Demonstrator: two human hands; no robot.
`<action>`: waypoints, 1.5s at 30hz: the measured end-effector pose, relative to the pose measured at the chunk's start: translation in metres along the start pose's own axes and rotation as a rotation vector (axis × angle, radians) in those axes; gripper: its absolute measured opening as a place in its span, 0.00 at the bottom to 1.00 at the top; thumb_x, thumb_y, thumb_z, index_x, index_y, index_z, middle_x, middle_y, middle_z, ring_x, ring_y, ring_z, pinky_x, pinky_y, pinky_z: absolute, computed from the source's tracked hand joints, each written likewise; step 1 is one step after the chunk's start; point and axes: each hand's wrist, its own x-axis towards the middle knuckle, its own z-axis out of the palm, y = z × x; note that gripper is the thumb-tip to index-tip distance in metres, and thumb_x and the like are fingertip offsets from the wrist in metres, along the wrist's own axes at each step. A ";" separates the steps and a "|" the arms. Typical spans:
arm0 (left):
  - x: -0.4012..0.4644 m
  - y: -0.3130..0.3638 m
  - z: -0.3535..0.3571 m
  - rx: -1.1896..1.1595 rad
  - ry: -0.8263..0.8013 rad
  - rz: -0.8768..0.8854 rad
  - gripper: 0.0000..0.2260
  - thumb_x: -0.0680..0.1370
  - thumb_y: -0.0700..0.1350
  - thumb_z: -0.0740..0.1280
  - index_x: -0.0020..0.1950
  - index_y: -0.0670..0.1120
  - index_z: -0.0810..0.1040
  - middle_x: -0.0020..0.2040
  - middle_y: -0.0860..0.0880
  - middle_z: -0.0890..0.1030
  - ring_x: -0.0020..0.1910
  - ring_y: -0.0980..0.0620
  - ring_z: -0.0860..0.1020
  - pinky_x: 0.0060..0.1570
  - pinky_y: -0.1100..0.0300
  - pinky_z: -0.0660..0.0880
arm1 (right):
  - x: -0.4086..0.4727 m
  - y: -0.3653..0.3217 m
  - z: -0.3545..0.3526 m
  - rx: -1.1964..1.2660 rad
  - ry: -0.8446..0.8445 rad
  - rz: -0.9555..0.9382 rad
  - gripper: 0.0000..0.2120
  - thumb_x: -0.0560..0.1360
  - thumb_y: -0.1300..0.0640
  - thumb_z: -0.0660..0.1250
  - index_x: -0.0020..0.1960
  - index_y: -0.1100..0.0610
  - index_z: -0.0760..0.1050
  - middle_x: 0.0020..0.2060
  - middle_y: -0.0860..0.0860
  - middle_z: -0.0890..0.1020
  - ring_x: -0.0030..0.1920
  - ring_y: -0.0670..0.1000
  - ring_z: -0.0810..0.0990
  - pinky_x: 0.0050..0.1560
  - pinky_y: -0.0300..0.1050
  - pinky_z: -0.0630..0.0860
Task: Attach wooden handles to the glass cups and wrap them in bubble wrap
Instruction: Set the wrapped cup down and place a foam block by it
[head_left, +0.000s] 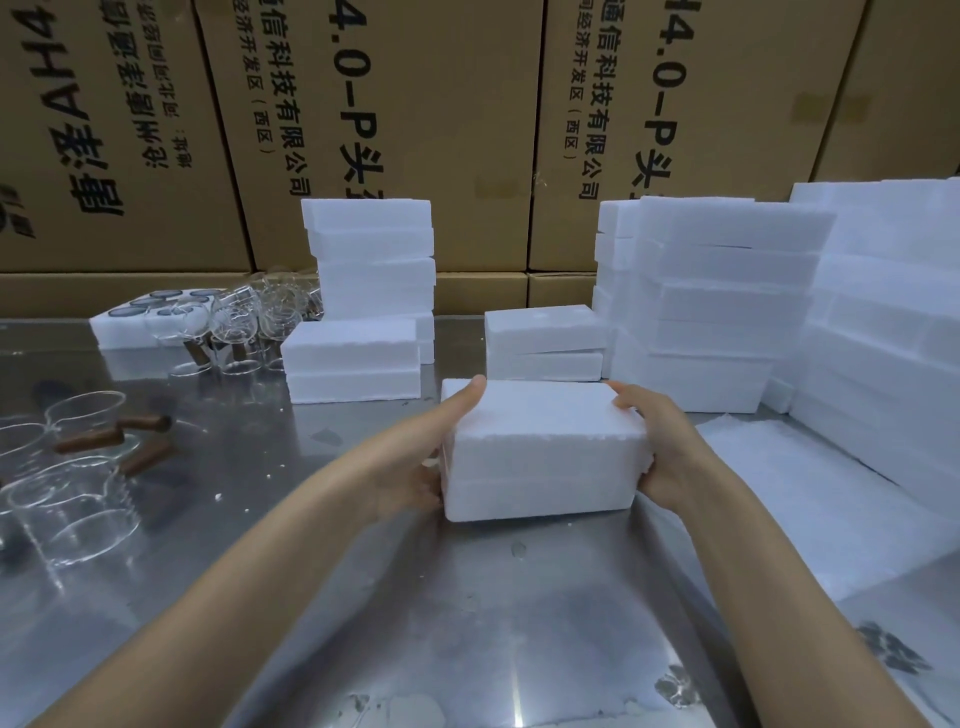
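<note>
Both hands are clamped on a closed white foam box (540, 447) near the middle of the steel table (322, 545). The left hand (415, 467) wraps the box's left end, thumb hooked over the top edge and fingers curled round the side; the right hand (660, 452) grips the opposite end the same way. A seam runs along the front face, so the box looks like two halves pressed together, and squeezing from both ends would keep them mated. Whether it rests on the table or is lifted just clear, I cannot tell.

The glass cups are all off to the left, well apart from the hands. One cluster of glass cups (67, 488) stands at the table's left edge with wooden handles (111, 434) lying among them; from here it looks as though some handles are already fitted. A second group of cups (244, 322) crowds the far-left area beside an open foam tray (119, 332) with round sockets.

A sheet of bubble wrap (810, 499) lies flat toward the right edge, close by the right hand, presumably kept within reach for wrapping. More foam boxes are stacked along the far edge: a tall stack (374, 249) left of centre, a low pair (545, 343) straight behind the held box, and a big bank (727, 301) at the far-right corner. Cardboard cartons (441, 130) wall in the back.
</note>
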 end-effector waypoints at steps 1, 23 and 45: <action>0.001 0.004 0.001 -0.054 0.004 0.008 0.32 0.57 0.68 0.70 0.54 0.51 0.80 0.44 0.49 0.83 0.36 0.51 0.84 0.33 0.59 0.78 | 0.002 0.001 0.002 0.030 -0.005 -0.007 0.20 0.73 0.57 0.59 0.63 0.60 0.73 0.50 0.52 0.78 0.47 0.54 0.74 0.40 0.44 0.71; 0.186 0.126 -0.002 -0.445 0.103 0.234 0.08 0.75 0.52 0.67 0.48 0.48 0.76 0.40 0.46 0.80 0.39 0.46 0.79 0.44 0.55 0.77 | 0.165 -0.117 0.045 -0.250 0.191 -0.377 0.21 0.74 0.42 0.56 0.64 0.49 0.66 0.52 0.50 0.75 0.53 0.51 0.74 0.59 0.53 0.72; 0.241 0.074 -0.002 -0.170 0.089 0.528 0.38 0.65 0.49 0.79 0.71 0.47 0.67 0.64 0.47 0.77 0.63 0.47 0.75 0.67 0.46 0.70 | 0.203 -0.104 0.050 -0.434 0.254 -0.194 0.29 0.77 0.42 0.50 0.74 0.55 0.59 0.68 0.54 0.68 0.66 0.57 0.68 0.67 0.53 0.67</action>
